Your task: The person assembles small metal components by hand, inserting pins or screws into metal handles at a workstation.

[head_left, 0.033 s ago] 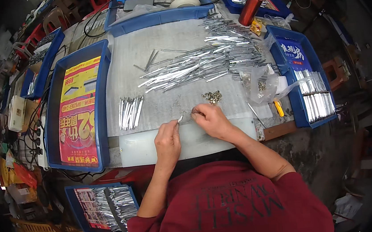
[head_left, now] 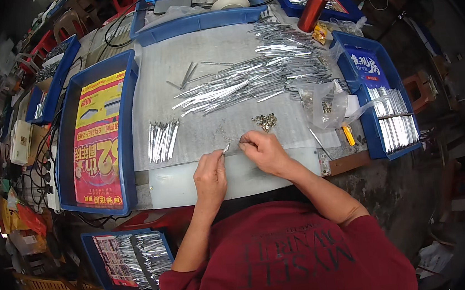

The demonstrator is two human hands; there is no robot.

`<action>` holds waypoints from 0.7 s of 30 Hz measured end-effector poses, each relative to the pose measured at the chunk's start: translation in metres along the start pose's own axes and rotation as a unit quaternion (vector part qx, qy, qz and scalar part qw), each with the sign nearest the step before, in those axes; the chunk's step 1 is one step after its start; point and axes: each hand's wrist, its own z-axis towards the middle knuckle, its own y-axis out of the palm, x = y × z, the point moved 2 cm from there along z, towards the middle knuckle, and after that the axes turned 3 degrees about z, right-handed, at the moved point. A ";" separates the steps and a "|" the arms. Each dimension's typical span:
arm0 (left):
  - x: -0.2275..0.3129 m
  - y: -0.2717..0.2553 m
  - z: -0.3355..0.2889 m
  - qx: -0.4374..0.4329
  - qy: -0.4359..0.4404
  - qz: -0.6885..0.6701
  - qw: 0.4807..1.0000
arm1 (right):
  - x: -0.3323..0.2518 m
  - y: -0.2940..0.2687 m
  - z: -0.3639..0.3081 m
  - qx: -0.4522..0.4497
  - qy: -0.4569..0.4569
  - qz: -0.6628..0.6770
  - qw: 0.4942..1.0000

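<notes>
My left hand (head_left: 210,176) is closed, and the tip of a slim silver metal piece (head_left: 226,148) pokes out between thumb and forefinger. The rest of that piece is hidden in the hand. A little to the right, my right hand (head_left: 265,150) is pinched; whatever its fingertips may hold is too small to make out. Just beyond it lies a small heap of brass-coloured parts (head_left: 264,122). Left of my hands, a bundle of silver metal strips (head_left: 163,141) lies side by side. A large loose pile of similar strips (head_left: 254,81) spreads over the far side of the mat (head_left: 162,56).
A blue tray lined with printed paper (head_left: 133,98) stands at left. Another blue tray (head_left: 350,86) at right holds strips, beside a clear plastic bag (head_left: 327,107) and a yellow-handled tool (head_left: 348,135). A red cylinder (head_left: 314,8) and a blue bin (head_left: 198,25) stand behind.
</notes>
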 end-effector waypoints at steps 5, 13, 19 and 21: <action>-0.005 0.012 -0.004 0.008 -0.064 -0.151 0.986 | -0.005 -0.001 -0.013 -0.003 0.086 0.114 0.990; 0.005 0.020 -0.007 -0.092 -0.247 -0.351 0.899 | -0.007 -0.003 -0.018 0.010 0.097 0.162 0.982; 0.013 0.024 -0.009 -0.099 -0.253 -0.359 0.893 | -0.005 -0.004 -0.019 0.027 0.084 0.156 0.984; 0.013 0.024 -0.009 -0.100 -0.251 -0.349 0.897 | -0.004 -0.004 -0.019 0.027 0.091 0.151 0.984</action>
